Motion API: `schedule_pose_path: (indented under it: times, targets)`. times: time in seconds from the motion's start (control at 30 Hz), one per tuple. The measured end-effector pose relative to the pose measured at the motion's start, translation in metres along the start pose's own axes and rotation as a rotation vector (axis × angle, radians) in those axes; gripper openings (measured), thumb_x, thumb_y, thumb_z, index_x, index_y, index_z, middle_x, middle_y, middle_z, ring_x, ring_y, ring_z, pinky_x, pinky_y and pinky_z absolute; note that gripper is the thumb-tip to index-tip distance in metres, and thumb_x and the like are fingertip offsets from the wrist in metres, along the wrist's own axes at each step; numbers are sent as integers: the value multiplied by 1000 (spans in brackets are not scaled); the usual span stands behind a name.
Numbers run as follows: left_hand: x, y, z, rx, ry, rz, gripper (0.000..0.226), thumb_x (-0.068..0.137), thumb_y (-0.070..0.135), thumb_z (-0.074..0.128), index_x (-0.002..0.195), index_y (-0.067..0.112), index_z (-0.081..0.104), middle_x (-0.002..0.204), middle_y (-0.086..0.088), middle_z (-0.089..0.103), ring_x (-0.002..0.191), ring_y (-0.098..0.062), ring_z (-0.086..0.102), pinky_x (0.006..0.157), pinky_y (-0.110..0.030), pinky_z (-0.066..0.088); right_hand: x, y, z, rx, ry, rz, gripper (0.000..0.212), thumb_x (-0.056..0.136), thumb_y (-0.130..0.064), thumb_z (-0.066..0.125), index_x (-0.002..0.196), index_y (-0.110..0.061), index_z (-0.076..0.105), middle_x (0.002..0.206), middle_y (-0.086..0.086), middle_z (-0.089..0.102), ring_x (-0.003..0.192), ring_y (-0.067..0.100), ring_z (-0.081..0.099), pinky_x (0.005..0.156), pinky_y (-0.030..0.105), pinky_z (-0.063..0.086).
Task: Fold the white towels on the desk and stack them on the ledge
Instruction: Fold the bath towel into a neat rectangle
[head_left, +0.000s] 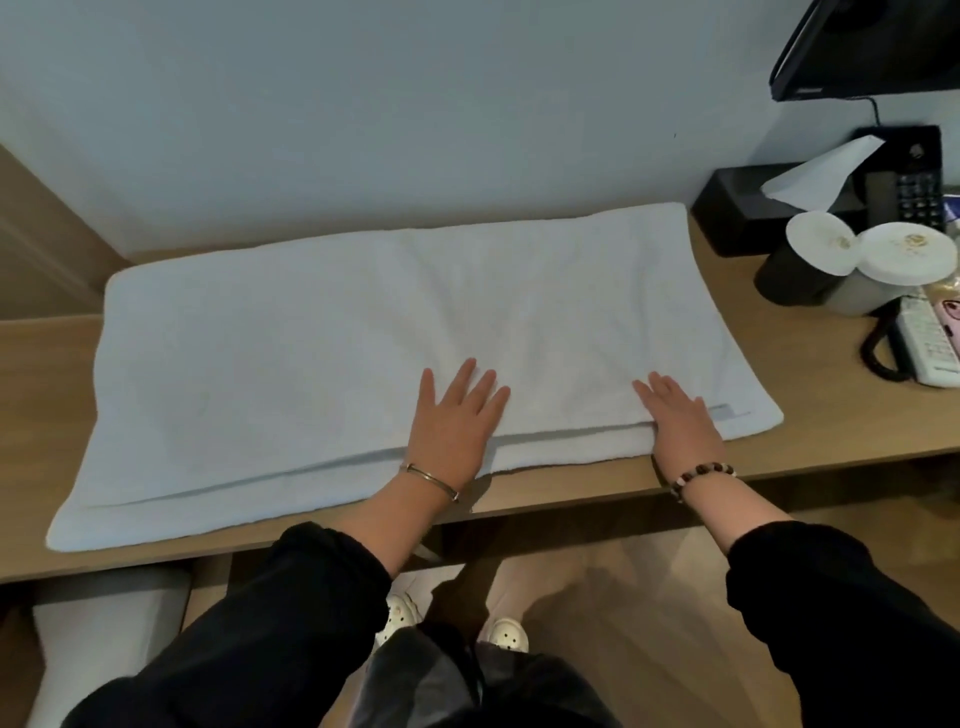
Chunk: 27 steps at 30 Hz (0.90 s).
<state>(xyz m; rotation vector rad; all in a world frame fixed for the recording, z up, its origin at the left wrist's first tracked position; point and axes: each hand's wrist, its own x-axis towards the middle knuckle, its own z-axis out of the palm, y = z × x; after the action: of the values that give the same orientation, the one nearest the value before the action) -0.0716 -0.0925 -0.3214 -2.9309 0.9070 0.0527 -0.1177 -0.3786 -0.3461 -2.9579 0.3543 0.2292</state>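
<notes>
A large white towel (322, 353) lies flat on the wooden desk (831, 415), folded once lengthwise, its two long edges showing along the near side. It spans most of the desk from left to right. My left hand (454, 421) rests palm down on the towel near the middle of its front edge, fingers spread. To its right my right hand (680, 415) presses flat on the towel close to the right front corner. Neither hand grips the cloth.
On the desk's right end stand a black tissue box (743, 202), two cups with white lids (821, 254), a black phone (914, 187) and a white remote (930, 343). A dark screen (872, 47) hangs top right. A wall runs behind the desk; a pale seat (104, 623) sits below left.
</notes>
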Motion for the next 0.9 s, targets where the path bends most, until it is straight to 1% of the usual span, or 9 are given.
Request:
schedule_pose_path:
  times: [0.17, 0.27, 0.33, 0.43, 0.57, 0.63, 0.7, 0.8, 0.9]
  targets:
    - [-23, 20, 28, -83, -206, -89, 85, 91, 4, 44, 149, 32, -11, 159, 4, -12, 145, -22, -13, 112, -57, -1, 2, -1, -10, -44, 5, -14, 62, 91, 8, 39, 146, -23, 34, 155, -1, 25, 143, 15, 19, 117, 36, 6]
    - [-22, 21, 32, -112, -175, -117, 90, 88, 3, 47, 148, 35, -12, 158, 6, -12, 145, -19, -14, 112, -56, -2, 2, 4, -35, -197, 279, -178, 43, 76, 11, 59, 114, -9, 66, 132, 10, 57, 129, 26, 47, 114, 49, 9]
    - [-21, 19, 36, -119, -155, -119, 92, 87, 3, 48, 148, 36, -12, 158, 7, -12, 145, -18, -14, 113, -55, -2, -4, 13, -38, -224, 448, -240, 35, 67, 14, 67, 96, -4, 71, 118, 14, 65, 119, 32, 56, 109, 59, 14]
    - [-21, 18, 37, -131, -155, -100, 92, 87, 4, 49, 148, 37, -12, 158, 7, -13, 145, -18, -14, 112, -54, -3, -25, 14, -17, -265, 88, 6, 52, 88, 0, 54, 136, -20, 50, 149, 3, 38, 141, 21, 29, 116, 54, 10]
    - [-21, 16, 31, -133, -135, -75, 81, 90, 6, 48, 151, 33, 1, 158, 7, -4, 147, -20, -4, 115, -52, 5, -26, 6, 1, -127, 74, 219, 55, 95, -9, 48, 145, -28, 34, 156, 4, 21, 145, 21, 14, 117, 44, 9]
    - [-23, 11, 21, -171, -5, -81, 64, 86, 8, 56, 143, 25, 32, 146, 4, 34, 137, -29, 31, 104, -43, 33, -26, 0, 1, 45, 229, 341, 46, 94, -14, 52, 138, -22, 44, 150, 10, 30, 140, 28, 24, 114, 43, 21]
    - [-29, 0, 5, -180, 125, -139, 47, 71, 4, 68, 116, 14, 56, 107, -5, 58, 98, -29, 55, 72, -33, 41, -31, -7, -3, 308, 425, 506, 38, 89, -19, 61, 126, -15, 54, 133, 13, 43, 123, 32, 42, 99, 41, 40]
    - [-47, -25, -1, -265, 225, -356, 46, 61, -1, 76, 104, 5, 62, 94, -16, 58, 80, -30, 54, 63, -35, 42, -33, -18, -14, 816, 488, 804, 44, 83, -23, 69, 121, -13, 49, 122, 9, 53, 109, 26, 54, 81, 30, 43]
    - [-69, -40, 1, -468, 227, -723, 23, 74, 15, 70, 86, 11, 52, 79, -5, 49, 61, -17, 43, 51, -26, 31, -33, -27, -17, 1300, 369, 1010, 49, 88, -22, 65, 131, -7, 46, 110, 12, 64, 94, 21, 64, 75, 26, 51]
